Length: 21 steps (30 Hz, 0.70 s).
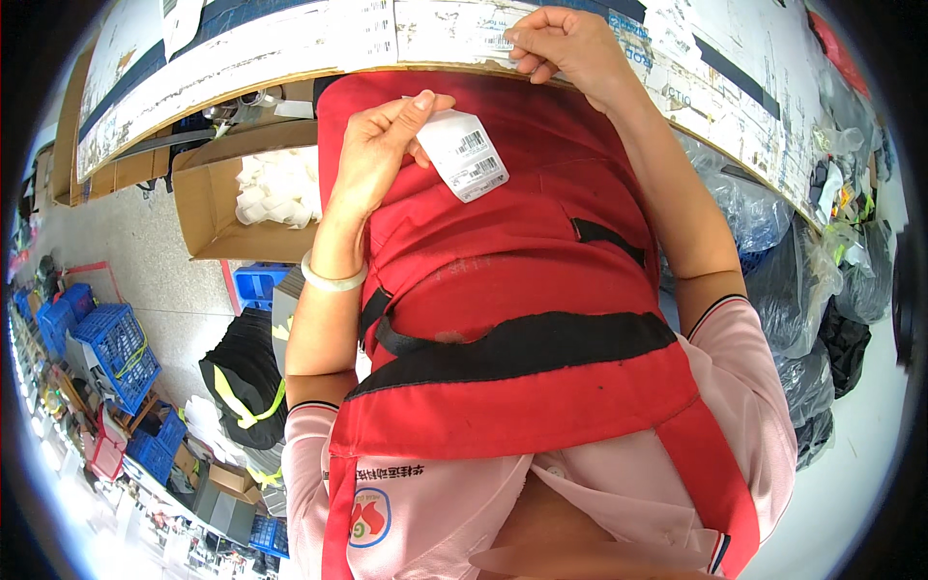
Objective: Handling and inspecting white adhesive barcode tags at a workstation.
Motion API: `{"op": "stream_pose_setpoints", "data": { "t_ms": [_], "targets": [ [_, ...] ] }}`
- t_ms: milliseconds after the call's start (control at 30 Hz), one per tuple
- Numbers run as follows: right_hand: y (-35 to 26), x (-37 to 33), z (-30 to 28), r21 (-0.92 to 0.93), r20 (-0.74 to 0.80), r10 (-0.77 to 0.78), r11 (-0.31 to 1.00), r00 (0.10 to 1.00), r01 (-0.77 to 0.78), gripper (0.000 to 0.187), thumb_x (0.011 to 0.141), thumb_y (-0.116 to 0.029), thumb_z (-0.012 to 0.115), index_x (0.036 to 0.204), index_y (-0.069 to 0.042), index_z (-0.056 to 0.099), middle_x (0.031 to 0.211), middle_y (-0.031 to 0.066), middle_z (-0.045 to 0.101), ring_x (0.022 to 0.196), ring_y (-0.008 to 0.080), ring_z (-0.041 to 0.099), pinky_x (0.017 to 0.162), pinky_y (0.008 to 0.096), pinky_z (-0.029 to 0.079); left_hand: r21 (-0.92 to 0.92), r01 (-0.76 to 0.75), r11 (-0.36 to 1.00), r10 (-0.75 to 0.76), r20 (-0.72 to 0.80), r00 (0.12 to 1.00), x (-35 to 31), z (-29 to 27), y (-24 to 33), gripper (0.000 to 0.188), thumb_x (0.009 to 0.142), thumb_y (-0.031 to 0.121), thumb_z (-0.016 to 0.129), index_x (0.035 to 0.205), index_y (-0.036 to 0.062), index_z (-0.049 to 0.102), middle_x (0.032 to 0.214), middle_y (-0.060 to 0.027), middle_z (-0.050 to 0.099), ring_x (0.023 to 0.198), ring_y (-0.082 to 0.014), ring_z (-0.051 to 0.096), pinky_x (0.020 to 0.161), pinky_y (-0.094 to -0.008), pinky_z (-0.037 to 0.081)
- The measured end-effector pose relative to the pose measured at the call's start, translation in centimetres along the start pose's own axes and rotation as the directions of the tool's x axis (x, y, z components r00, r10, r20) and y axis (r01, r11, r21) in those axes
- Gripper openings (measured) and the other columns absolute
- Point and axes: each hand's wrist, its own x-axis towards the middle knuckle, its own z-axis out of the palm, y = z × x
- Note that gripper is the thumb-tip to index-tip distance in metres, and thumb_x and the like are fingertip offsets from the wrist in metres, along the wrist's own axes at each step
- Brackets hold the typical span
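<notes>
A white barcoded tag slants, pinched at top

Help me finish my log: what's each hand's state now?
Left hand: closed, holding a white tag.
Right hand: partly curled over the white tabletop; whether it's holding anything can't be told.

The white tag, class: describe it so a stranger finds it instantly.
Start at the red apron. Over its upper part, the left hand pinches a small white tag. Unlike the white worktop above, it is a loose, barcoded piece outlined against red.
</notes>
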Motion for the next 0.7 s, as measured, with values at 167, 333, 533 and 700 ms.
{"op": "stream_pose_setpoints", "data": {
  "t_ms": [167,333,533,700],
  "targets": [
    [-0.34,-0.04,0.14,0.029,-0.005,0.043,0.999,0.999,-0.043,0.015,0.087,-0.011,0.065,0.087,0.004,0.062,0.073,0.0103,0.065,0.057,0.0132,0.061,0.047,0.0226,0.05,0.001,-0.012,1.0,0.012,0.023,1.0,0.04,-0.19,-0.28,0.039,0.095,0.035,0.056,0.103,-0.0019,0.069,0.077,-0.0031,0.066,0.058,-0.0065,0.049,0.056,-0.019,0.041],
    [-0.41,0.14,0.19,0.01,-0.009,0.062,0.998,0.998,-0.062,0.015,0.087,-0.01,0.065,0.087,0.004,0.062,0.073,0.0102,0.064,0.056,0.0132,0.061,0.047,0.0224,0.049,0.005,-0.015,1.0,0.015,0.013,1.0,0.02,-0.03,-0.24,0.039,0.094,0.034,0.057,0.102,-0.0021,0.069,0.076,-0.0028,0.066,0.058,-0.0061,0.048,0.056,-0.0189,0.04],
    [-0.86,0.11,0.32,-0.033,-0.019,0.08,0.996,0.997,-0.081,0.015,0.087,-0.011,0.066,0.088,0.004,0.062,0.073,0.0104,0.065,0.057,0.0133,0.061,0.047,0.0225,0.05,-0.012,0.003,1.0,-0.003,0.017,1.0,-0.02,-0.03,-0.35,0.038,0.094,0.034,0.057,0.102,-0.0022,0.068,0.076,-0.0026,0.065,0.058,-0.0062,0.048,0.056,-0.0187,0.04],
    [-0.67,0.29,0.15,-0.062,-0.022,0.066,0.996,0.998,-0.067,0.016,0.086,-0.011,0.066,0.088,0.005,0.061,0.074,0.0108,0.065,0.057,0.0137,0.061,0.047,0.023,0.05,-0.026,0.004,1.0,-0.003,0.021,1.0,0.11,0.02,-0.56,0.038,0.095,0.033,0.057,0.103,-0.0023,0.068,0.075,-0.0026,0.065,0.058,-0.0063,0.048,0.055,-0.0188,0.04]
  ]
}}
